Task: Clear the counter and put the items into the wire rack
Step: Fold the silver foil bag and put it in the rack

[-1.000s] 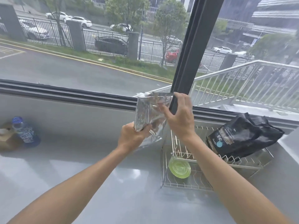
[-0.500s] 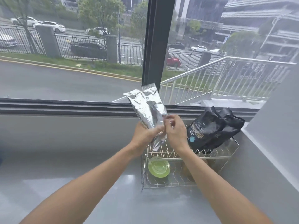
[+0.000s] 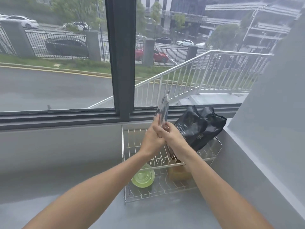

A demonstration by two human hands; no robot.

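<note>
Both hands, left hand & right hand, clenched on foil pouch, held edge-on w/ long axis upright over wire rack upper tier, beside black bag. Lower end prob. near the tines, hidden.

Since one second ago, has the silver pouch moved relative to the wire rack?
Yes. The silver pouch moved right, from the wire rack's left edge to over it, beside the black bag.
</note>
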